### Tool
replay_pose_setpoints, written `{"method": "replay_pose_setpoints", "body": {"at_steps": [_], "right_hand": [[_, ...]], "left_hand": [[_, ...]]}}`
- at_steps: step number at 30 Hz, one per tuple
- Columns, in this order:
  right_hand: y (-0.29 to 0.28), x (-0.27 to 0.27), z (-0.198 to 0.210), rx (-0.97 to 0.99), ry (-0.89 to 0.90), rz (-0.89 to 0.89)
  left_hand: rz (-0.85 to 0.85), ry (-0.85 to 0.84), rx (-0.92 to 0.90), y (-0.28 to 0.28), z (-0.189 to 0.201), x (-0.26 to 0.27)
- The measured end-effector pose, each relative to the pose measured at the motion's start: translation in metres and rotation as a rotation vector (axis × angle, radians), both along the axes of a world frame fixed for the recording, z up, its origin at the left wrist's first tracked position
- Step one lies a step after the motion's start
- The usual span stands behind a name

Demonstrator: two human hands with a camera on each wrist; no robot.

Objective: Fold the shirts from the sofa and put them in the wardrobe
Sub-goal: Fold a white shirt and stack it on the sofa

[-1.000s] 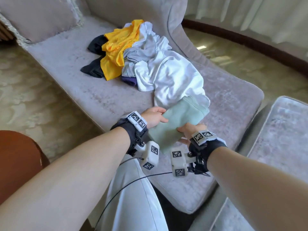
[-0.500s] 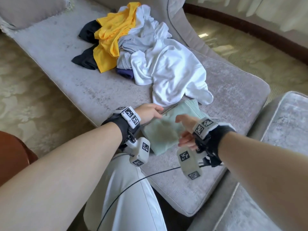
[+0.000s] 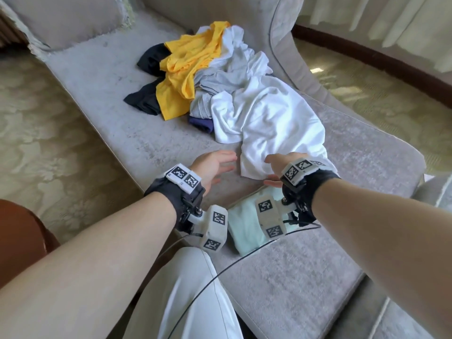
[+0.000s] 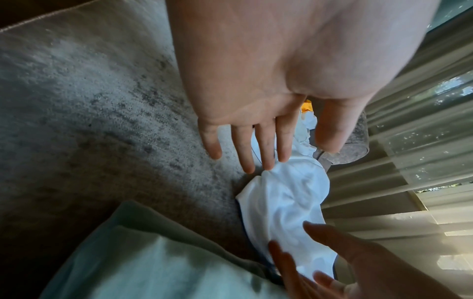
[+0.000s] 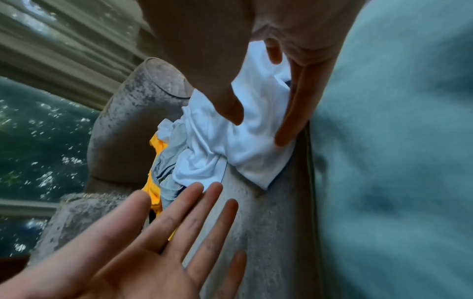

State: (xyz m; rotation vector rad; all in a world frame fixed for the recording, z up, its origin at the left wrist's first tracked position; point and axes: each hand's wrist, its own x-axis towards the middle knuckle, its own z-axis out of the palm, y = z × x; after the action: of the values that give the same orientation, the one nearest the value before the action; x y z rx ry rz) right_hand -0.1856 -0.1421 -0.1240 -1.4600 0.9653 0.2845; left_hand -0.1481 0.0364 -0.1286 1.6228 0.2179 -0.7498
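Observation:
A folded pale green shirt (image 3: 245, 225) lies on the grey sofa seat (image 3: 293, 277) below my wrists, also in the left wrist view (image 4: 158, 263). Beyond it a crumpled white shirt (image 3: 266, 123) spreads from a pile with a yellow shirt (image 3: 186, 69), a grey one and dark ones. My left hand (image 3: 215, 163) hovers with straight fingers (image 4: 266, 147) just left of the white shirt's near edge (image 4: 284, 194), holding nothing. My right hand (image 3: 281, 165) is over that same edge with its fingers spread (image 5: 291, 113) above the white cloth (image 5: 245, 141), and I see no grip.
The sofa's curved backrest (image 3: 281, 33) rises behind the pile, and a cushion (image 3: 73, 18) sits at its far left end. Patterned floor (image 3: 49, 118) lies to the left. Curtains (image 3: 391, 20) hang at the back right. A second grey seat (image 3: 440, 192) is at the right edge.
Both hands have let go of the folded green shirt, which now lies on the seat, and moved forward to the near edge of the white shirt.

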Motion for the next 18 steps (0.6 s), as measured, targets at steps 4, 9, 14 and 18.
{"method": "replay_pose_setpoints", "body": {"at_steps": [4, 9, 14, 18], "right_hand": [[-0.003, 0.005, -0.017, 0.101, -0.018, 0.024], [0.018, 0.021, 0.002, 0.068, 0.014, -0.039], [0.061, 0.034, 0.068, 0.198, -0.169, 0.047], [0.107, 0.037, 0.137, 0.136, -0.356, 0.179]], "left_hand": [[0.016, 0.017, -0.020, 0.004, -0.005, 0.003], [-0.011, -0.017, 0.023, 0.026, 0.002, 0.010], [-0.097, -0.148, 0.079, 0.047, 0.027, 0.008], [-0.118, -0.402, 0.031, 0.058, 0.075, -0.001]]}}
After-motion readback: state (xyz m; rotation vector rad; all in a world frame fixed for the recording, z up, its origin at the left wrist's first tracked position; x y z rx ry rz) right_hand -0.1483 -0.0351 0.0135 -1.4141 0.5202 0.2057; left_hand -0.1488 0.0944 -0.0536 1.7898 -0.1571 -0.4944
